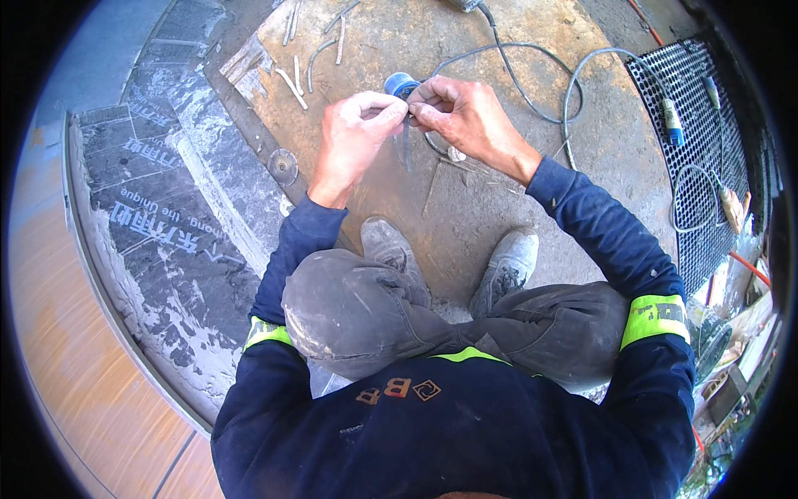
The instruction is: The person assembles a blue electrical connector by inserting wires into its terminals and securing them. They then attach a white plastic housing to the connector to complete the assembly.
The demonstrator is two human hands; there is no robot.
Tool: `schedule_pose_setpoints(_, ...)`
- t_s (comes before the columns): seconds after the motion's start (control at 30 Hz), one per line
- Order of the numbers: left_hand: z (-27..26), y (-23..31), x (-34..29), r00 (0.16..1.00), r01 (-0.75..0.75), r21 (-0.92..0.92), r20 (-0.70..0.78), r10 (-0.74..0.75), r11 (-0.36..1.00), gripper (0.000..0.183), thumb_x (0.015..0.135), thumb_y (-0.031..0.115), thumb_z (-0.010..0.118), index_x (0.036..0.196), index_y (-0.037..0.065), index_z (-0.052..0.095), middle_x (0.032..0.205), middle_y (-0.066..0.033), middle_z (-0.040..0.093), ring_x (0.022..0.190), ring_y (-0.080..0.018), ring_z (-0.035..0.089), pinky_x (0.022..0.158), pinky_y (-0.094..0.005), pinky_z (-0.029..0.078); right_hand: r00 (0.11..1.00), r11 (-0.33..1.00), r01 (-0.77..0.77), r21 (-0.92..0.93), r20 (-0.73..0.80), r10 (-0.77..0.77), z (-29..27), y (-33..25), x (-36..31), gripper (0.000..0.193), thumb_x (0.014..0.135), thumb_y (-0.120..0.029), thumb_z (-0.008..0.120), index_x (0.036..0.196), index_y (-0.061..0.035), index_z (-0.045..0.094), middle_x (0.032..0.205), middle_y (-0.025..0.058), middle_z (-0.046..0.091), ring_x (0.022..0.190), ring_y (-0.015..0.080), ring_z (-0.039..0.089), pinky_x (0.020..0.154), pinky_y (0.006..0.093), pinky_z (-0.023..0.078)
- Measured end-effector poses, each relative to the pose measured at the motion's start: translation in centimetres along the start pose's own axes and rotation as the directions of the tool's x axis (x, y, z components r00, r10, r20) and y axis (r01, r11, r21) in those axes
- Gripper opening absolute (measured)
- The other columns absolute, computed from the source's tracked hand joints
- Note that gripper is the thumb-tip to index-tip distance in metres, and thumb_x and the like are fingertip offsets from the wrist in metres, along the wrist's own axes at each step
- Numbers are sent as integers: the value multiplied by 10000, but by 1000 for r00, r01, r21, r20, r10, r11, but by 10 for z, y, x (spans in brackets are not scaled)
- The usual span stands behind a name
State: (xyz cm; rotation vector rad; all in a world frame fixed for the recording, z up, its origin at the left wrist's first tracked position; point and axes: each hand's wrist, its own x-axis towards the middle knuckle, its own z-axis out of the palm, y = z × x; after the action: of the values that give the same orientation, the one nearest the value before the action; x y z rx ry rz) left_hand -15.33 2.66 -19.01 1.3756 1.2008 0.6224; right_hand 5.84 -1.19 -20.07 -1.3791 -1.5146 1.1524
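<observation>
My left hand [353, 137] and my right hand [465, 121] meet in front of me, above the ground. Both are closed, thumbs and fingertips pinched together at nearly one spot. A small dark bit shows between the fingertips, too small to name. Just beyond them is a blue, round, cap-like thing [401, 85], partly hidden by the fingers; whether they touch it I cannot tell. Below the fingertips a faint thin strip [406, 150] seems to hang down. Behind my right hand a grey cable [532, 50] loops across the dusty board.
A worn board [573, 91] lies ahead, with several cut cable pieces [312, 62] on it. Left are a round disc [283, 166] and dark printed sheeting [158, 191]. On the right a black grid mat [706, 91] carries a blue-and-white plug [672, 121]. My shoes [507, 262] are below.
</observation>
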Motion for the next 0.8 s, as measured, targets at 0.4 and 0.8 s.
schedule_pose_setpoints(0.4,11,5,4,961,-229,190,-111,253,955,173,972,168,778,1057,17,786,956,-111,804,875,-188,788,794,-330,614,971,809,-166,564,-47,232,15,7,6,263,1003,-150,713,1120,85,730,980,152,796,862,176,781,786,282,631)
schedule_pose_setpoints(0.8,4,1,5,948,-269,324,-80,310,907,111,960,99,764,1050,33,771,944,-101,783,835,-203,766,768,-339,598,998,998,-52,42,32,50,-1,-5,9,306,1002,-199,702,1198,34,731,1007,192,794,848,287,794,776,378,628)
